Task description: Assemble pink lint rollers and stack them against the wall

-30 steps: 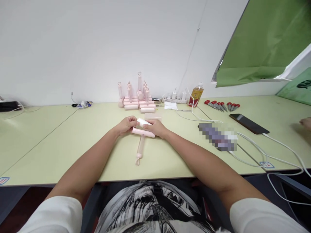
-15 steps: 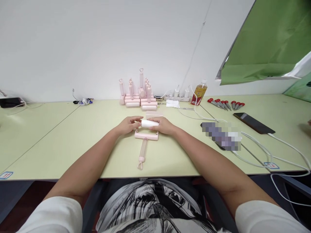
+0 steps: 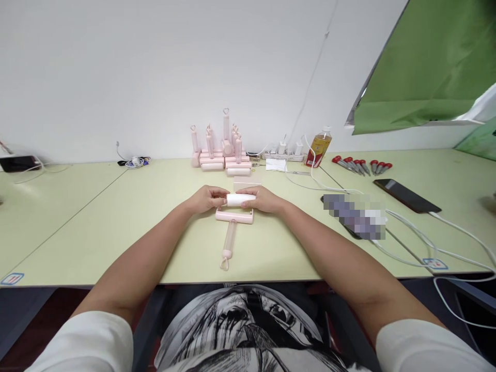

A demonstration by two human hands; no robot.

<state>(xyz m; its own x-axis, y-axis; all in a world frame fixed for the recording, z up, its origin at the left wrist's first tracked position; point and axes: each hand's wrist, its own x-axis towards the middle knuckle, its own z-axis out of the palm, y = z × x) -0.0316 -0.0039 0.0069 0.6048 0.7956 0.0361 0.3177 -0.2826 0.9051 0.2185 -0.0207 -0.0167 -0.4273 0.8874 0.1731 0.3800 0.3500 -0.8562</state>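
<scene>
A white lint roll (image 3: 235,200) lies crosswise between my hands, just above a pink lint roller frame (image 3: 234,216). My left hand (image 3: 207,199) is closed at the roll's left end, fingertips pressed to it. My right hand (image 3: 260,199) grips the right end, thumb in front and fingers over the top. The frame lies on the table with its clear handle (image 3: 230,237) and loop pointing toward me. Behind the roll sits a pale pink cover (image 3: 247,182), partly hidden by my right hand.
Several pink lint rollers (image 3: 220,152) stand against the wall. To the right are a power strip (image 3: 284,155), a drink bottle (image 3: 318,148), several red-handled screwdrivers (image 3: 351,165), a phone (image 3: 406,195) and a blurred-out device (image 3: 352,216) with white cables. Another phone (image 3: 19,164) lies far left.
My left fingers have closed onto the left end of the roll, and the roll has turned nearly level. The frame and handle stay where they were.
</scene>
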